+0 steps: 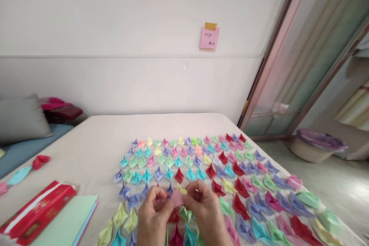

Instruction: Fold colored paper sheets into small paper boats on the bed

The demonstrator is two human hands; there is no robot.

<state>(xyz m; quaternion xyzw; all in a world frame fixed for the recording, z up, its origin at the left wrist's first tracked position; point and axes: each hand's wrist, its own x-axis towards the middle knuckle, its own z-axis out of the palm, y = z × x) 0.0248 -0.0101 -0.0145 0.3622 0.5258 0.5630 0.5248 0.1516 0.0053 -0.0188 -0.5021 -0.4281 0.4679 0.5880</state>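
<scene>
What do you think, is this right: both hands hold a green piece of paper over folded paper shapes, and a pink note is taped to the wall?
Not quite: the head view shows that the piece of paper between the left hand and right hand is pink, not green. The folded paper shapes below and the pink note taped to the wall are right.

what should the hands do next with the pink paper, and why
Probably press another fold into the pink paper: the left hand and right hand both pinch it, and its visible face looks flat, unlike the pointed folded paper pieces set in rows around it.
</scene>
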